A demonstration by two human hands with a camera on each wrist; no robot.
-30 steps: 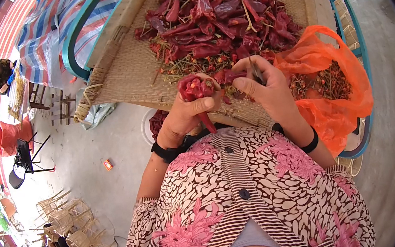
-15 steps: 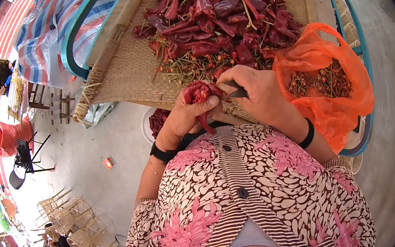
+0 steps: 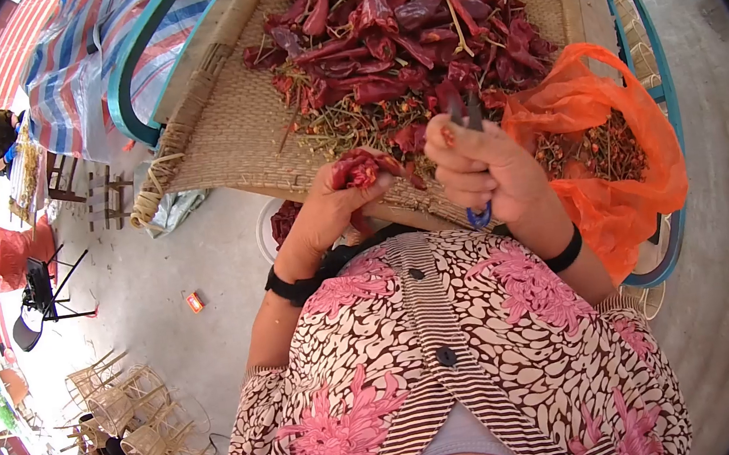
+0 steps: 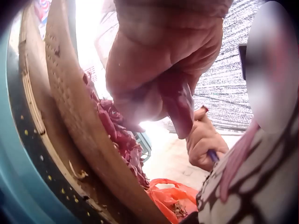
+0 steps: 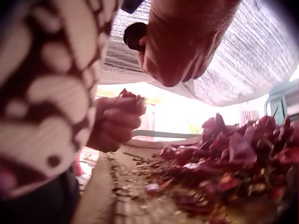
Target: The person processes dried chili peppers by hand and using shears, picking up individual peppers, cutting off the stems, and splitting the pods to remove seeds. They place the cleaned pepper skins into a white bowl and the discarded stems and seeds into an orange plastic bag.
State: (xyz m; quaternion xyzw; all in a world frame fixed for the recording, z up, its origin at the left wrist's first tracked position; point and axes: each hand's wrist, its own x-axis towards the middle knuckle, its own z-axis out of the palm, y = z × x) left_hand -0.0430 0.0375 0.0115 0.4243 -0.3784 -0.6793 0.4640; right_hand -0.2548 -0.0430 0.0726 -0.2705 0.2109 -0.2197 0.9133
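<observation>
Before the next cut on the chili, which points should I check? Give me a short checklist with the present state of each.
1. Left hand grips the dried chili firmly: ok.
2. Right hand holds the scissors, blades pointing up and away from the body: ok.
3. Blades clear of the left hand's fingers: ok, there is a gap between the hands.
4. Blades open and ready to cut: cannot tell, the tips are too small to read.
5. Orange bag open beside the right hand for stems: ok.
6. Woven tray with the chili pile lying steady on its support: cannot tell.
</observation>
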